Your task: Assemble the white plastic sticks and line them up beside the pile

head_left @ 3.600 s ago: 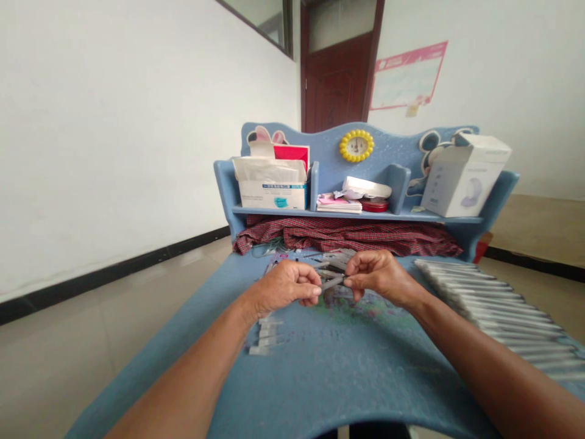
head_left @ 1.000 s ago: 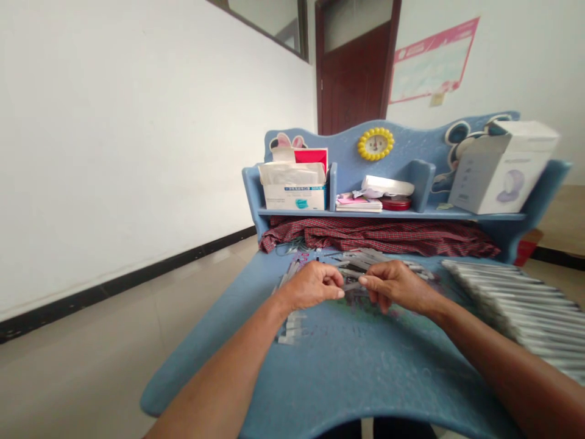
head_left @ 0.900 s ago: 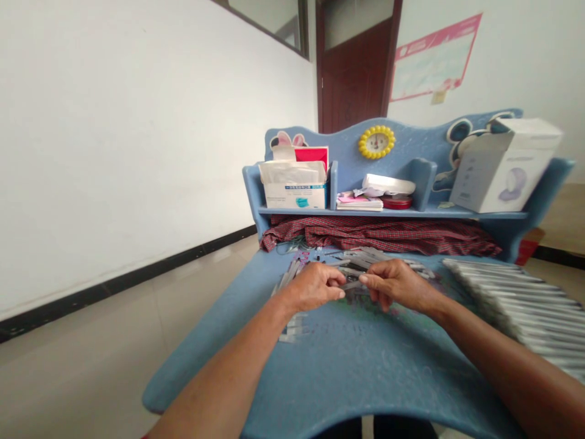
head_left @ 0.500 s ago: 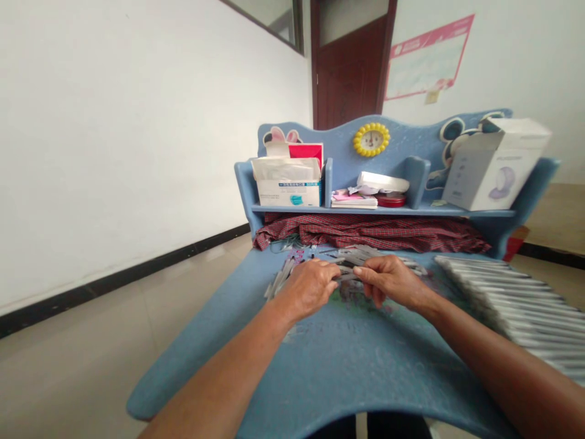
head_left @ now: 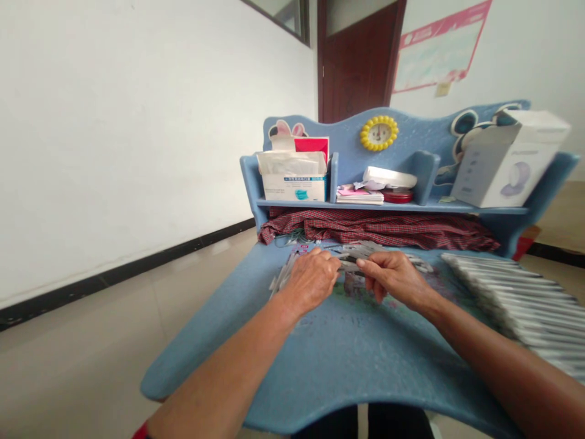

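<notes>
Over the middle of the blue desk, my left hand (head_left: 315,275) and my right hand (head_left: 395,277) face each other with a small gap between them. A slim grey pen-like stick (head_left: 350,266) spans that gap. My right thumb and forefinger pinch its right end, and the fingers of my left hand close on its left end. Just behind the hands lies a loose pile of similar grey sticks (head_left: 365,249). More sticks (head_left: 283,275) lie left of my left hand, partly hidden by it.
Layered rows of long grey-and-white sticks (head_left: 534,305) fill the desk's right side. A red checked cloth (head_left: 375,229) lies under the shelf. On the shelf stand a mask box (head_left: 295,186), papers (head_left: 359,196), a red round tin (head_left: 397,197) and a white carton (head_left: 507,164).
The view has shifted slightly, so the desk and shelf sit a little further right. My left hand has turned more knuckles-up; both hands stay close together over the desk.
</notes>
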Available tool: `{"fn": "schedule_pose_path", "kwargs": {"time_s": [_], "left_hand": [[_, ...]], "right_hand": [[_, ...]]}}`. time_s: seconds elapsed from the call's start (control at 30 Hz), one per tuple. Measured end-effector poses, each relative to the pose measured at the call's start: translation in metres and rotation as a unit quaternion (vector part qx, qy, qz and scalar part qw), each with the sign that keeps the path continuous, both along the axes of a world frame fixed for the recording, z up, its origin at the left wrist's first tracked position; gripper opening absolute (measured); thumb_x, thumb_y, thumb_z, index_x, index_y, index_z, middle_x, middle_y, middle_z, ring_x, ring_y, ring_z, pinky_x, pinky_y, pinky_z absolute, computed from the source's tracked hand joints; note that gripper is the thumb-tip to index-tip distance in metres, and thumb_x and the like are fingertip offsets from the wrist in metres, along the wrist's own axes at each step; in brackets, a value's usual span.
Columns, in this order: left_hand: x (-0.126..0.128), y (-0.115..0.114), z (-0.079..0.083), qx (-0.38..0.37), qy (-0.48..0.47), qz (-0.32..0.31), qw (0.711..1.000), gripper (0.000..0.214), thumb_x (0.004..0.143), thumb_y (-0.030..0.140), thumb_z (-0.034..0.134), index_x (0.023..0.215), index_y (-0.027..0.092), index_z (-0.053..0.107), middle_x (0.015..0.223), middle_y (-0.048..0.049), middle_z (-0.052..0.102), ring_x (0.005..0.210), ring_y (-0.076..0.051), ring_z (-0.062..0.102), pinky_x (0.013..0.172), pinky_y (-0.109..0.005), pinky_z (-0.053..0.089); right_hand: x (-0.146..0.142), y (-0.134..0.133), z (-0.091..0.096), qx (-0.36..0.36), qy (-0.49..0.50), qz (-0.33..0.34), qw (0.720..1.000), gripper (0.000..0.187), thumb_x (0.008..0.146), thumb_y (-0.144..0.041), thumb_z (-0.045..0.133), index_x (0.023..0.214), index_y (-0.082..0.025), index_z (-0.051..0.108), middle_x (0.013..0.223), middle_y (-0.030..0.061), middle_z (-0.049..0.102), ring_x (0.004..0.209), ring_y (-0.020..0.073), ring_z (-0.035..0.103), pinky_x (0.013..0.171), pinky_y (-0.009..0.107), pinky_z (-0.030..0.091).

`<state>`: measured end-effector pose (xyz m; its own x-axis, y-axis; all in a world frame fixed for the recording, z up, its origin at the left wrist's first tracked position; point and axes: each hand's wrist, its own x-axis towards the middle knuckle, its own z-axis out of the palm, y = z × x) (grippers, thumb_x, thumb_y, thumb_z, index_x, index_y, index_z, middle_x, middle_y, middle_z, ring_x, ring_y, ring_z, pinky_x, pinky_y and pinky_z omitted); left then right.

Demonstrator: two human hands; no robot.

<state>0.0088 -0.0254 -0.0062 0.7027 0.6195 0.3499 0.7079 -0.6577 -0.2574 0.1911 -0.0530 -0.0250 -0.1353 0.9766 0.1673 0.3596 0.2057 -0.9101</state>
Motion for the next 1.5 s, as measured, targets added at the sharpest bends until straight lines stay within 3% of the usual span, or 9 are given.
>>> {"fn": "schedule_pose_path", "kwargs": {"time_s": [0.33, 0.53, 0.7, 0.83, 1.03, 1.17, 1.33, 1.4, 1.5], "left_hand": [[-0.012, 0.003, 0.010, 0.040, -0.066, 0.074, 0.994, 0.016, 0.083, 0.024, 0.048, 0.085, 0.015, 0.061, 0.083, -0.0079, 0.060, 0.087, -0.022, 0.052, 0.066, -0.029, 0.042], [-0.031, 0.017, 0.018, 0.044, -0.186, 0.141, 0.971, 0.018, 0.082, 0.031, 0.050, 0.085, 0.017, 0.062, 0.082, -0.0066, 0.062, 0.080, -0.021, 0.057, 0.065, -0.028, 0.041], [-0.036, 0.025, 0.015, 0.008, -0.258, 0.121, 0.959, 0.021, 0.081, 0.036, 0.051, 0.078, 0.019, 0.064, 0.077, -0.0041, 0.064, 0.071, -0.018, 0.058, 0.061, -0.026, 0.038], [-0.037, 0.028, 0.013, -0.021, -0.310, 0.098, 0.946, 0.020, 0.078, 0.034, 0.053, 0.072, 0.019, 0.064, 0.070, -0.0027, 0.064, 0.065, -0.016, 0.056, 0.057, -0.024, 0.035], [-0.038, 0.033, 0.016, -0.121, -0.416, 0.069, 0.899, 0.019, 0.071, 0.030, 0.059, 0.059, 0.016, 0.062, 0.052, 0.0014, 0.056, 0.052, -0.012, 0.049, 0.049, -0.023, 0.030], [-0.039, 0.035, 0.016, -0.248, -0.544, 0.038, 0.801, 0.017, 0.067, 0.030, 0.062, 0.061, 0.014, 0.061, 0.050, 0.0016, 0.056, 0.047, -0.010, 0.050, 0.044, -0.021, 0.032], [-0.037, 0.034, 0.019, -0.383, -0.666, 0.011, 0.640, 0.017, 0.065, 0.028, 0.066, 0.064, 0.012, 0.060, 0.055, -0.0017, 0.060, 0.045, -0.008, 0.051, 0.038, -0.017, 0.032], [-0.035, 0.032, 0.019, -0.415, -0.692, -0.007, 0.591, 0.017, 0.064, 0.026, 0.068, 0.066, 0.011, 0.060, 0.060, -0.0027, 0.062, 0.047, -0.008, 0.053, 0.038, -0.016, 0.034], [-0.031, 0.031, 0.018, -0.445, -0.714, -0.028, 0.540, 0.016, 0.063, 0.023, 0.069, 0.069, 0.011, 0.060, 0.063, -0.0027, 0.063, 0.048, -0.008, 0.055, 0.039, -0.015, 0.037]], "right_hand": [[-0.009, -0.003, -0.005, -0.002, 0.045, 0.028, 0.999, 0.047, 0.080, -0.058, 0.043, 0.064, -0.015, 0.054, 0.049, 0.0008, 0.059, 0.033, 0.0106, 0.053, 0.033, 0.020, 0.035], [-0.031, 0.000, -0.003, 0.043, -0.166, 0.108, 0.979, 0.027, 0.080, -0.039, 0.050, 0.067, -0.016, 0.057, 0.053, -0.0015, 0.056, 0.039, 0.0093, 0.051, 0.040, 0.020, 0.035], [-0.057, 0.006, 0.011, 0.196, -0.481, 0.094, 0.849, 0.018, 0.079, -0.020, 0.049, 0.089, -0.019, 0.063, 0.072, 0.0053, 0.066, 0.067, 0.0177, 0.061, 0.058, 0.025, 0.040], [-0.082, 0.015, 0.012, 0.214, -0.629, 0.122, 0.738, 0.026, 0.078, -0.010, 0.042, 0.090, -0.014, 0.064, 0.080, 0.0143, 0.068, 0.072, 0.0250, 0.065, 0.060, 0.031, 0.045], [-0.101, 0.024, 0.006, 0.218, -0.673, 0.154, 0.690, 0.024, 0.074, -0.006, 0.045, 0.082, -0.012, 0.066, 0.079, 0.0163, 0.068, 0.075, 0.0267, 0.065, 0.062, 0.034, 0.048], [-0.085, 0.020, 0.009, 0.239, -0.612, 0.107, 0.746, 0.021, 0.070, -0.010, 0.050, 0.087, -0.012, 0.063, 0.078, 0.0150, 0.068, 0.074, 0.0234, 0.064, 0.063, 0.029, 0.046], [-0.056, 0.011, 0.011, 0.137, -0.170, 0.024, 0.976, 0.012, 0.073, -0.019, 0.047, 0.083, -0.017, 0.053, 0.062, 0.0023, 0.063, 0.049, 0.0137, 0.058, 0.048, 0.023, 0.042], [-0.051, 0.009, 0.009, 0.060, 0.050, 0.030, 0.996, 0.012, 0.069, -0.022, 0.053, 0.079, -0.018, 0.049, 0.060, 0.0000, 0.063, 0.041, 0.0120, 0.055, 0.043, 0.022, 0.041], [-0.048, 0.008, 0.005, 0.025, 0.224, 0.027, 0.974, 0.018, 0.063, -0.022, 0.061, 0.074, -0.018, 0.047, 0.058, -0.0005, 0.063, 0.039, 0.0119, 0.055, 0.040, 0.022, 0.040]]}}
